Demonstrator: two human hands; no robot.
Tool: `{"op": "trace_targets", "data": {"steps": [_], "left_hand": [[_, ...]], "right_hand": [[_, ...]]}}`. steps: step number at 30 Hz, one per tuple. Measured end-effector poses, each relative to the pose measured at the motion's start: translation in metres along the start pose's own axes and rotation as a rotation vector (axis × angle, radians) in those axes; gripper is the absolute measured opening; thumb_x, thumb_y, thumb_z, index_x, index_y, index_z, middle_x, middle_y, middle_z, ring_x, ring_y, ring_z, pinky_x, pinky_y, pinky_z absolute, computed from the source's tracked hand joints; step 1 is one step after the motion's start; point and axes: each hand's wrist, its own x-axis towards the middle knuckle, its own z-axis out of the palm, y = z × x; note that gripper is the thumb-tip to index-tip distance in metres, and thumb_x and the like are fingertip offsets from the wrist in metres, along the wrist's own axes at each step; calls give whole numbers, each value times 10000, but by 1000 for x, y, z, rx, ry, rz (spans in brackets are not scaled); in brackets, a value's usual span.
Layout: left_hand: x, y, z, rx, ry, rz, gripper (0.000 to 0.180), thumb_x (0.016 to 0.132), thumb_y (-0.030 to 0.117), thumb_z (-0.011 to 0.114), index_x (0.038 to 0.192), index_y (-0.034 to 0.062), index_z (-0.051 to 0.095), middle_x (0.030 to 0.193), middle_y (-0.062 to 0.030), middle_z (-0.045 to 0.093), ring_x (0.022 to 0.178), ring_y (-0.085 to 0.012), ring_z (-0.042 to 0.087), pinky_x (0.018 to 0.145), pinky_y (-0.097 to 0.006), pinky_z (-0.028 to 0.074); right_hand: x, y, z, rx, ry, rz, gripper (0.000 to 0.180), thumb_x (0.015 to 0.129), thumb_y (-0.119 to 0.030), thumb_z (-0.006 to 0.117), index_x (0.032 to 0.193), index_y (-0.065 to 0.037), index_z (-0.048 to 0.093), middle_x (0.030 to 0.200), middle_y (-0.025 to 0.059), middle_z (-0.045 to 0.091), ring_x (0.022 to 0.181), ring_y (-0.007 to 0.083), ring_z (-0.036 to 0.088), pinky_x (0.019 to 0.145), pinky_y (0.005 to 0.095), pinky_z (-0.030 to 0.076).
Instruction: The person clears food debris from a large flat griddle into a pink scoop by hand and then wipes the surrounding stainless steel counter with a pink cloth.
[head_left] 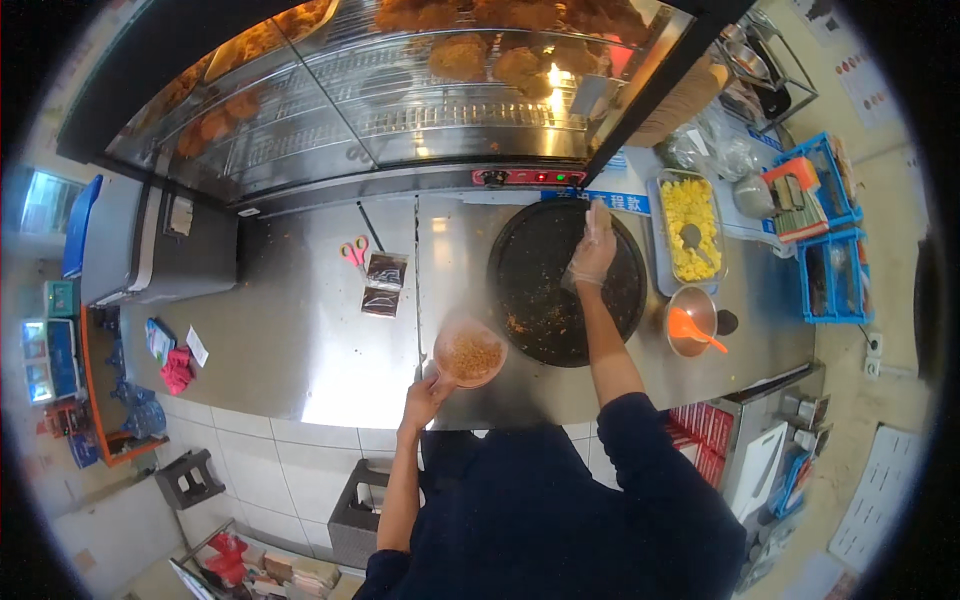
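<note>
Over dark round tray (pixel 535 290): gloved right hand (pixel 592 255) pinching crumbs; left hand (pixel 425 395) gripping half-filled crumb bowl (pixel 470 352); scattered crumbs remain

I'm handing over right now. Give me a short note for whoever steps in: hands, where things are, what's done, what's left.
Left hand: holds the pink bowl of brown crumbs by its near rim, at the counter's front edge.
Right hand: in a clear glove, over the far side of the round black griddle; whether it grips anything is unclear.
Nearby: tray of yellow pieces and a metal bowl with an orange ladle to the right of the griddle; scissors to the left.
Done: crumbs lie scattered on the griddle.
Left: the bowl is still largely full of crumbs.
</note>
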Motion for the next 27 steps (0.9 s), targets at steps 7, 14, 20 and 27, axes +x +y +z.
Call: {"op": "trace_targets", "data": {"steps": [7, 14, 20, 27], "left_hand": [[14, -10, 3, 51, -7, -13, 469, 840, 452, 716, 1051, 33, 705, 820, -209, 690, 735, -300, 671, 667, -383, 498], [20, -14, 5, 16, -6, -19, 499, 836, 455, 722, 1090, 26, 700, 844, -206, 701, 764, -280, 683, 689, -376, 504], [21, -16, 18, -2, 25, 124, 418, 869, 345, 725, 1087, -11, 694, 730, -100, 684, 673, -131, 623, 627, -319, 491], [9, -12, 33, 31, -50, -15, 438, 868, 399, 716, 1011, -15, 696, 708, -101, 666, 654, -148, 611, 630, -332, 490]], "right_hand": [[1, -53, 12, 285, -414, -166, 334, 952, -46, 493, 1263, -43, 615, 1202, 204, 639, 1131, 335, 614, 938, 399, 490], [-47, -97, -33, 639, -793, -223, 441, 995, -274, 417, 1344, -33, 537, 1343, 189, 565, 1132, 341, 580, 982, 397, 435], [-74, -93, -118, 1044, -1296, 316, 670, 977, -598, 335, 1307, -83, 608, 1261, 148, 604, 1039, 230, 601, 886, 280, 440], [-3, -87, -140, 546, -1050, -372, 399, 1034, -130, 319, 1359, -88, 546, 1375, 141, 553, 1272, 294, 529, 1103, 374, 384]]}}
